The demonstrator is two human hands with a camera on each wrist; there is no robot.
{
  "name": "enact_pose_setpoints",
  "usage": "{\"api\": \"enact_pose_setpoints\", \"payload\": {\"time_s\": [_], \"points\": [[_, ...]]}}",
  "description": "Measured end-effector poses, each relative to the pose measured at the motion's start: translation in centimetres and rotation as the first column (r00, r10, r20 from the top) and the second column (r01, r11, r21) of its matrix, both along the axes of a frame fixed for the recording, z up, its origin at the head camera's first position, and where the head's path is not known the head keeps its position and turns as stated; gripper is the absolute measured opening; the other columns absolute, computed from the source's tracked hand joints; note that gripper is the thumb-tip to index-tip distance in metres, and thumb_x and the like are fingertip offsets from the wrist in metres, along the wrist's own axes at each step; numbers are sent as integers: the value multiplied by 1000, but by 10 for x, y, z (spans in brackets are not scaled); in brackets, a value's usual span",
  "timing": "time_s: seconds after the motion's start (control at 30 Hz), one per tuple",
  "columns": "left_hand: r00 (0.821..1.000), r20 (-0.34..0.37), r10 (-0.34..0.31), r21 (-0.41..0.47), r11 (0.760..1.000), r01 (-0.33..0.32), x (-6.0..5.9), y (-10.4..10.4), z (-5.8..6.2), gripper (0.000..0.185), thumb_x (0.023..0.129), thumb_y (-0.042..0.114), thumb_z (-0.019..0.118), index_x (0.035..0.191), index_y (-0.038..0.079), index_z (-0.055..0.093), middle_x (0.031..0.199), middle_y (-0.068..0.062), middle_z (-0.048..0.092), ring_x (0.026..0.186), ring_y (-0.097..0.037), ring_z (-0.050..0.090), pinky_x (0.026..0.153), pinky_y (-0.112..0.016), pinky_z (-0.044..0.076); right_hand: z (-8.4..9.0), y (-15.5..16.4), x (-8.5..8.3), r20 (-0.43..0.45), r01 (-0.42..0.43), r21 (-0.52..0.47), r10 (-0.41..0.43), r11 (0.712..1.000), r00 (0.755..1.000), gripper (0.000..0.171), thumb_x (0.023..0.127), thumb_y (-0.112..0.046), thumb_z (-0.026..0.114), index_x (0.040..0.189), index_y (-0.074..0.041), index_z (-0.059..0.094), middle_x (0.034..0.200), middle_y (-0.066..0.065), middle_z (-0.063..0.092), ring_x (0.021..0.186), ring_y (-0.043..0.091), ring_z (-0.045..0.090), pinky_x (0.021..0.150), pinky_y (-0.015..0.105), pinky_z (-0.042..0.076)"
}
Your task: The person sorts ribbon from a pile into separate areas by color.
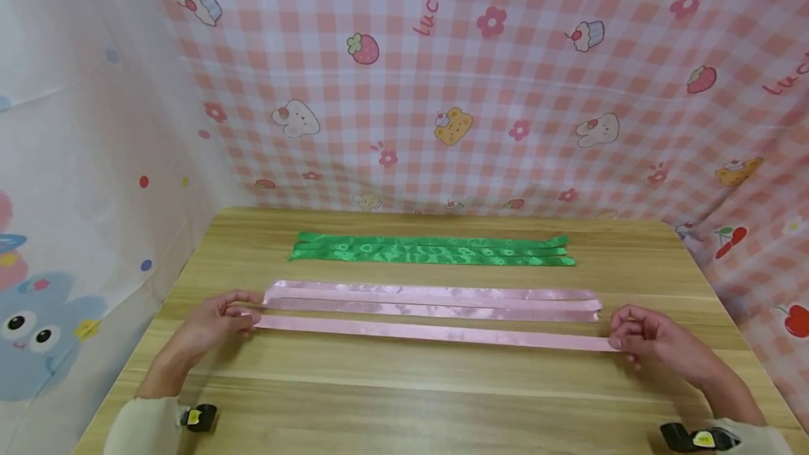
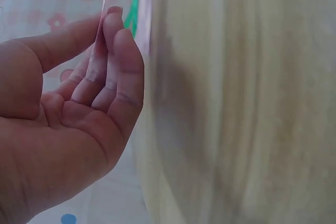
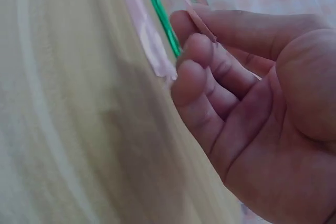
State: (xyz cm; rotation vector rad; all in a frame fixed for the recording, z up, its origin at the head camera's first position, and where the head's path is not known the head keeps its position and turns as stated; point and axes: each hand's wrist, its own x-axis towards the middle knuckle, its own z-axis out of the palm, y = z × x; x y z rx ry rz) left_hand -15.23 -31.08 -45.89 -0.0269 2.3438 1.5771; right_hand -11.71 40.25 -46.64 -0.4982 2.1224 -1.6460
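Pink checked cloth [image 1: 480, 90] with cartoon prints hung behind the wooden table [image 1: 404, 399]. The left hand [image 1: 211, 325] pinched the left end of the near pink ribbon [image 1: 436, 332] between thumb and fingertips [image 2: 113, 30]; the left wrist view showed only a thin edge of it there. The right hand [image 1: 647, 335] pinched the ribbon's right end, a narrow strip crossing the curled fingers [image 3: 202, 45] in the right wrist view. That ribbon stretched straight across the table between both hands. Just behind it lay more pink ribbons [image 1: 436, 297], side by side, how many was hard to tell. Further back lay the green ribbons [image 1: 432, 250], overlapping. Both forearms were cut off by the frame's lower edge.
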Motion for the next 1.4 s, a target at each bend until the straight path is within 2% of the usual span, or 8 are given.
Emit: {"api": "enact_pose_setpoints", "payload": {"time_s": [0.13, 0.23, 0.4, 0.57, 0.7, 0.87, 1.13, 1.4], "points": [[1000, 9, 8, 7, 1000, -8, 1, -3, -5, 44, 93, -2, 64, 130, -16, 47, 91, -6, 74, 79, -11, 66, 72, -26, 57, -7, -2, 0, -64, 111, 76, -106, 991, 992, 14, 97, 4, 56, 103, 10, 46, 76, 7, 65, 57, 14, 55, 48, 31, 48], [999, 11, 41, -36, 999, -41, 0, -2, -7, 43, 91, -1, 66, 128, -14, 49, 91, -5, 74, 79, -10, 66, 71, -25, 57, -13, -4, 0, -84, 201, 114, -192, 973, 978, 17, 95, 2, 59, 102, 10, 46, 72, 4, 63, 54, 13, 53, 46, 30, 47], [995, 28, 92, -118, 989, -88, -3, 1, -9, 41, 92, 3, 67, 129, -8, 52, 95, -6, 73, 82, -11, 65, 72, -25, 56, -19, -6, -2, -80, 313, 153, -304, 937, 949, 22, 95, -1, 63, 103, 8, 45, 74, -2, 67, 55, 10, 52, 47, 29, 46], [994, 38, 100, -100, 990, -95, -8, 1, -12, 47, 92, 8, 70, 130, -8, 50, 93, -2, 73, 81, -10, 64, 72, -25, 56, -24, -5, -5, -103, 394, 180, -381, 902, 919, 24, 94, -1, 64, 106, 4, 44, 77, -5, 70, 54, 12, 52, 47, 28, 46], [994, 34, 104, -81, 992, -101, -10, 0, -14, 51, 91, 10, 72, 131, -11, 47, 90, -1, 74, 78, -8, 65, 70, -24, 56, -27, -5, -8, -104, 415, 189, -402, 890, 910, 27, 94, -2, 65, 109, 1, 43, 77, -6, 70, 53, 12, 51, 45, 28, 44], [991, 48, 121, -103, 988, -116, -12, -1, -15, 59, 92, 14, 71, 136, -10, 39, 92, -2, 75, 73, -9, 61, 66, -24, 53, -29, -5, -10, -88, 428, 193, -419, 883, 904, 29, 94, -4, 66, 111, -2, 43, 79, -8, 72, 50, 11, 48, 43, 28, 42], [982, 85, 169, -148, 977, -155, -14, -1, -15, 70, 90, 20, 74, 140, -8, 34, 86, 5, 73, 70, -9, 57, 63, -24, 48, -33, -5, -11, -83, 417, 141, -410, 898, 909, 29, 92, -1, 67, 110, -3, 44, 79, -8, 72, 46, 6, 44, 39, 30, 38], [983, 65, 173, -171, 972, -160, -15, 2, -14, 71, 89, 21, 76, 140, -9, 34, 82, 7, 70, 67, -9, 55, 62, -24, 46, -34, -6, -11, -107, 426, 149, -413, 893, 904, 30, 92, -1, 67, 111, 0, 44, 78, -8, 71, 46, 5, 42, 38, 31, 36]]}}
